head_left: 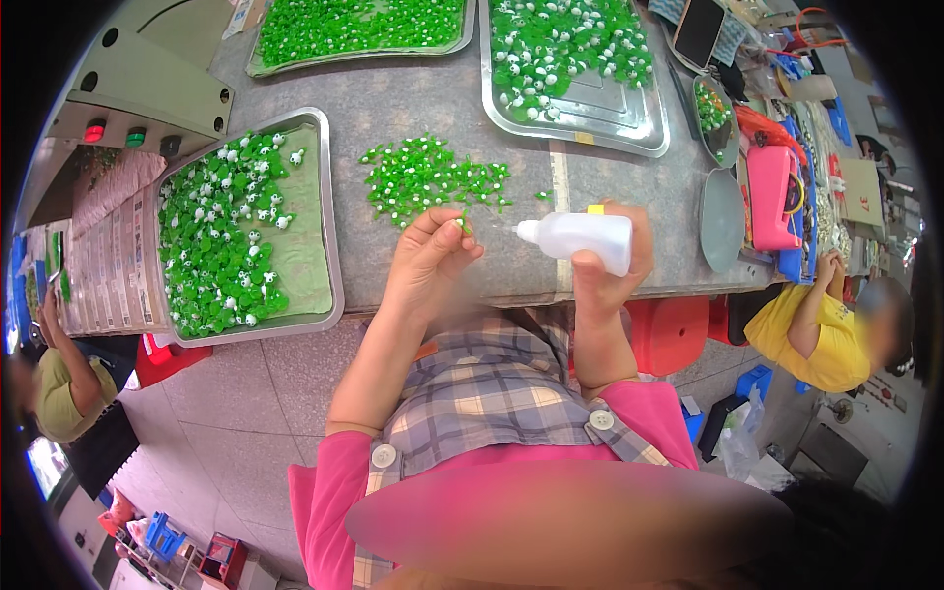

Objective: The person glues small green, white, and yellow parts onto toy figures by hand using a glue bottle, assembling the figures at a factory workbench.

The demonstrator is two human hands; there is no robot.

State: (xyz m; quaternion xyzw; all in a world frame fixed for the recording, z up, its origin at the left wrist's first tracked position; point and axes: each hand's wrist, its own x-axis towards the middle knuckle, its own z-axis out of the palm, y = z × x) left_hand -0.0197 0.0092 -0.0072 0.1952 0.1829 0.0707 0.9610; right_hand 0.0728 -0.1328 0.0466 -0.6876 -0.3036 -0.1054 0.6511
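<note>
My left hand point(433, 251) pinches one small green piece point(463, 226) between thumb and fingertips, just above the table's near edge. In my right hand point(619, 258) is a white squeeze bottle point(580, 242), tilted on its side with its nozzle pointing left at the green piece. A narrow gap separates nozzle and piece. Beyond my left hand lies a loose pile of small green pieces with white spots point(423, 177). To the left, a metal tray point(329, 226) lined with green cloth holds many green pieces with white panda-like heads.
Two more metal trays, a left one point(364, 65) and a right one point(590, 136), hold green pieces at the back. A grey oval dish point(723, 221), a pink box point(772, 197) and a phone point(699, 31) are on the right. People sit at both sides; a red stool point(669, 334) stands below the table.
</note>
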